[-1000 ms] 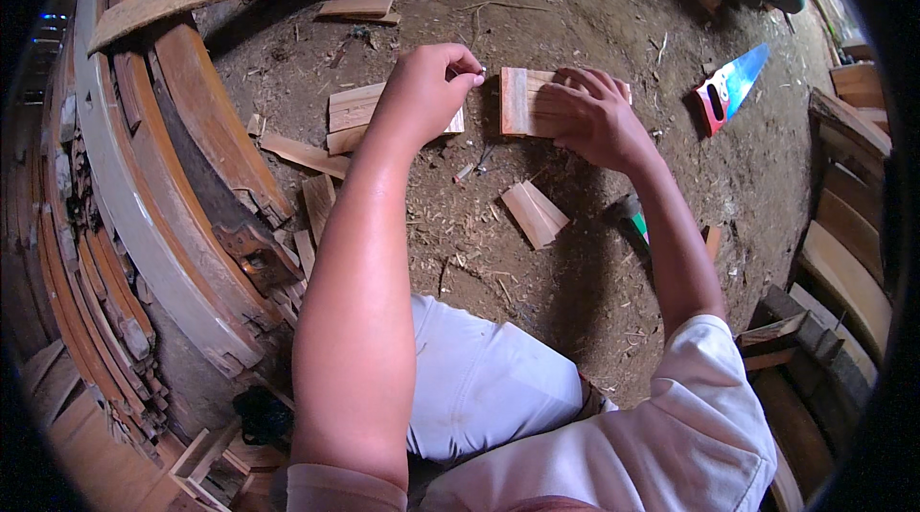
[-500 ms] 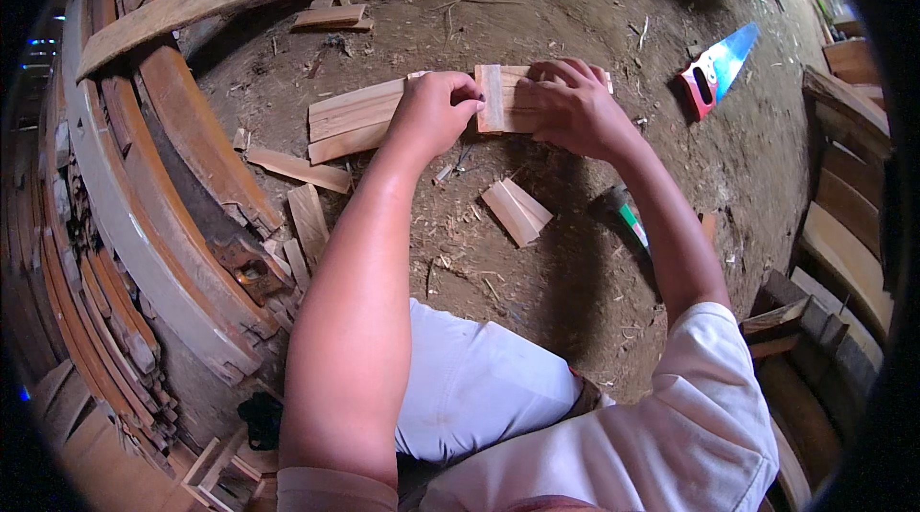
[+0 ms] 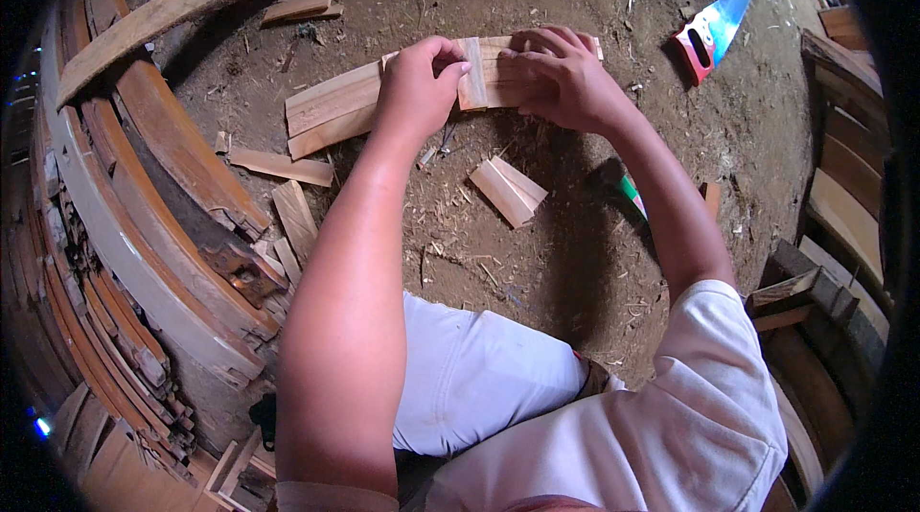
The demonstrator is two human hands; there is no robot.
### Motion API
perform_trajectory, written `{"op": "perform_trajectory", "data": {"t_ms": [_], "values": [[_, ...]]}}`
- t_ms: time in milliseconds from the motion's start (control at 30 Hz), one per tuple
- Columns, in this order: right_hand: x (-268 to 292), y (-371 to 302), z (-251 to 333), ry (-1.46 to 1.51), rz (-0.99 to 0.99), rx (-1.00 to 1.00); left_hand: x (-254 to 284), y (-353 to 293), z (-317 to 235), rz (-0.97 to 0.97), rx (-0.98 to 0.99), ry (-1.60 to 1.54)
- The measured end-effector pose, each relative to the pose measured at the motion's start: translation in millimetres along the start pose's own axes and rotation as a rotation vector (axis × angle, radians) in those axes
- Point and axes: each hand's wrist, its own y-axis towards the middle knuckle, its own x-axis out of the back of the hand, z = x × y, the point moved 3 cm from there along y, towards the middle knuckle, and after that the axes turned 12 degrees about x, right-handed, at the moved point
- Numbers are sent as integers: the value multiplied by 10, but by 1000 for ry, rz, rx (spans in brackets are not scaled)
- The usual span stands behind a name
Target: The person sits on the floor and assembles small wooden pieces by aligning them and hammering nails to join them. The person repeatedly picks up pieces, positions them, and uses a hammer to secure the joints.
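Thin pale wooden boards [image 3: 331,107] lie side by side on the dirt floor, joined by a narrow wooden crosspiece [image 3: 471,81]. Beside that crosspiece, my left hand [image 3: 414,81] is closed in a pinch, thumb and forefinger at its left edge. Whatever sits between those fingertips is too small to make out. Over the right-hand part of the boards bends my right hand [image 3: 565,76], its fingers curled across them and gripping. Its palm side is hidden. Two short wood offcuts [image 3: 508,191] rest on the ground nearer me.
A handsaw [image 3: 709,37] with a red handle lies to the right. Near my right forearm is a partly hidden tool with a green handle [image 3: 632,196]. Long curved timbers [image 3: 163,224] are piled at left, and more wood pieces [image 3: 843,196] are stacked at right.
The view has shifted, so floor items and boards sit higher and slightly left in the picture. Both hands keep nearly the same places on the boards, the left fingertips still pinched by the crosspiece.
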Motion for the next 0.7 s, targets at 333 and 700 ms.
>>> {"op": "perform_trajectory", "data": {"t_ms": [333, 700], "values": [[49, 26, 33, 31, 10, 1, -57, -10, 57, -62, 5, 55], [35, 12, -7, 11, 1, 21, -127, 30, 63, -110, -54, 61]]}}
